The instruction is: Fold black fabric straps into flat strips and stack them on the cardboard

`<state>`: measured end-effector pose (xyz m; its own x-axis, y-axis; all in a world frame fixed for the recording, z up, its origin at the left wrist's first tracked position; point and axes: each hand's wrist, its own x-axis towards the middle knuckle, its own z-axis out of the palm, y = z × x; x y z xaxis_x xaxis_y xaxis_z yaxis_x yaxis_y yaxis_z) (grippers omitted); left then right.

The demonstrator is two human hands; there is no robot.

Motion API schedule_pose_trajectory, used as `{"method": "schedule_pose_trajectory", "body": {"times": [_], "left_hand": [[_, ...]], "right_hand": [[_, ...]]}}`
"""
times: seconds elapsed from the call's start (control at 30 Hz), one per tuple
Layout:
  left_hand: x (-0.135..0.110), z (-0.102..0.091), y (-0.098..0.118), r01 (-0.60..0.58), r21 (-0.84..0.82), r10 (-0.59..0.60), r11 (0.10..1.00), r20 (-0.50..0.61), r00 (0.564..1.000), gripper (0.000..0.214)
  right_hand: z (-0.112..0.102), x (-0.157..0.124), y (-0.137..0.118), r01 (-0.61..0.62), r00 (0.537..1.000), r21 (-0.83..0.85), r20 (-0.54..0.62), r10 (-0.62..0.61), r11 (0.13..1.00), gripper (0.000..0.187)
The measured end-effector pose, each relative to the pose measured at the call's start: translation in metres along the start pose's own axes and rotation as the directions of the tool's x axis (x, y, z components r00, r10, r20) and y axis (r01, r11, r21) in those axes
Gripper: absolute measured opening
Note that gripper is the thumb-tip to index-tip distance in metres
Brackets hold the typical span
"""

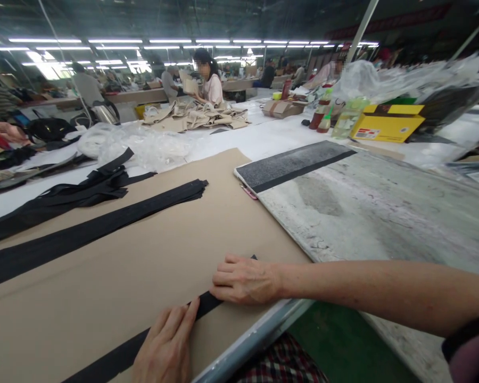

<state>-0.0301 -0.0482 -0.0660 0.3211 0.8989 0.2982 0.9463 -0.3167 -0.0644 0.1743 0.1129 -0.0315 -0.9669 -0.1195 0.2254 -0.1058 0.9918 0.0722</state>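
A long narrow black strip [115, 355] lies slantwise on a tan sheet [231, 234] near the table's front edge. My left hand [165, 340] rests on the strip, fingers stretched out and flat across it. Farther along, my right hand [243, 279] bends its fingers over the same strip near its far end, which peeks out beyond the knuckles. The fingertips of that hand are partly hidden. Beyond both hands lies a stack of black strips [104, 221], roughly parallel to the first. A looser heap of black strips [80, 191] is behind that stack.
At right, a grey stained board [363, 207] carries a dark textured strip [295, 162], with a pink-handled tool [248, 191] by its edge. Farther back are a yellow box [387, 123], bottles [321, 114], clear plastic [143, 144] and tan pieces [195, 116]. A person [209, 80] works across the table.
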Motion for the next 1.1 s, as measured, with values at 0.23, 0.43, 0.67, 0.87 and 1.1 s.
{"method": "schedule_pose_trajectory", "body": {"times": [0.23,0.43,0.67,0.87,1.1], "left_hand": [[0.009,-0.003,0.006,0.019,0.047,-0.022,0.999,0.061,0.998,0.068],[0.015,-0.007,0.016,0.080,0.078,-0.087,0.994,0.097,0.992,0.081],[0.020,-0.013,0.026,0.154,0.071,-0.163,0.986,0.155,0.974,0.074],[0.020,-0.011,0.027,0.131,0.106,-0.146,0.986,0.145,0.979,0.079],[0.017,-0.007,0.026,0.114,0.155,-0.136,0.981,0.139,0.981,0.083]], "right_hand": [[-0.005,-0.007,0.001,-0.011,1.000,-0.007,0.003,0.011,1.000,0.021],[-0.005,-0.011,0.002,-0.012,1.000,-0.017,-0.001,0.012,1.000,0.022],[-0.006,-0.024,0.006,-0.035,0.999,-0.054,-0.008,0.035,0.998,0.022],[-0.009,-0.034,0.008,-0.042,0.999,-0.100,-0.018,0.040,0.994,0.021],[-0.014,-0.046,0.010,-0.060,0.998,-0.136,-0.023,0.057,0.989,0.018]]}}
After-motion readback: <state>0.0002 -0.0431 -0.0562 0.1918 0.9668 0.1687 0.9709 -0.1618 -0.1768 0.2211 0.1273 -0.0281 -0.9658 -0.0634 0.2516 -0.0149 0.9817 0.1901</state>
